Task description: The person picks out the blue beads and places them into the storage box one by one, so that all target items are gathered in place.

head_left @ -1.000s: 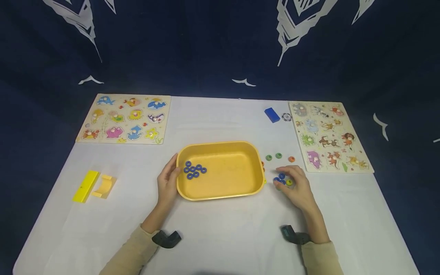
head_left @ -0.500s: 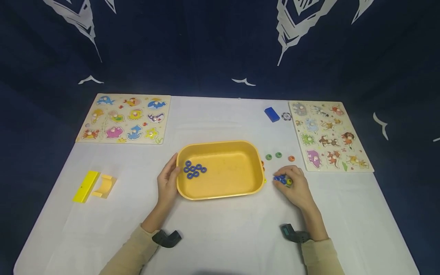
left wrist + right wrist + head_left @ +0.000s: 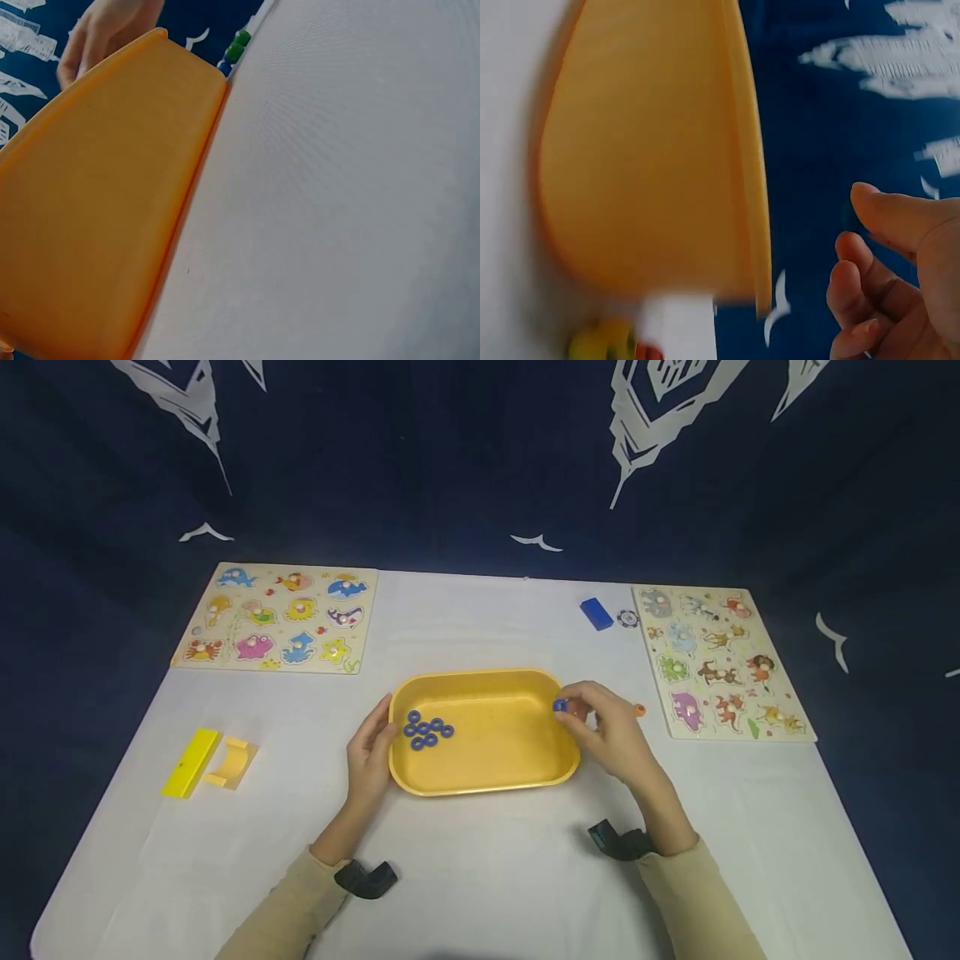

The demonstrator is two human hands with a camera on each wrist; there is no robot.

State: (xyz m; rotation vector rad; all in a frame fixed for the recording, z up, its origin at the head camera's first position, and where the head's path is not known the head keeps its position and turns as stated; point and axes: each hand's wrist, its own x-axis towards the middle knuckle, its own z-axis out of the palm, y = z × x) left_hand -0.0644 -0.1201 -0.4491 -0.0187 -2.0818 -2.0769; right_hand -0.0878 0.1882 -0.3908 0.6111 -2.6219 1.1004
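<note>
A yellow tray (image 3: 495, 752) stands at mid table, with several small blue ring beads (image 3: 423, 728) lying at its left end. My left hand (image 3: 369, 762) grips the left end of it, thumb at the rim and fingers along the outer wall. Between the thumb and fingertips of my right hand (image 3: 611, 735) a blue bead (image 3: 560, 705) is pinched, held over the tray's right rim. Seen from the right wrist, that hand (image 3: 892, 277) is beside the tray wall (image 3: 652, 165), the bead mostly hidden by the thumb.
An orange bead (image 3: 640, 710) shows beyond the right hand, which hides others; green beads (image 3: 238, 45) appear in the left wrist view. Animal puzzle boards (image 3: 277, 618) (image 3: 720, 664) lie at both back corners. A blue block (image 3: 596, 614), yellow block (image 3: 192, 763) and arch block (image 3: 232, 763) are around.
My right hand has risen from the bead group on the right and moved left to the tray's rim, carrying a blue bead. The left hand keeps its hold on the tray.
</note>
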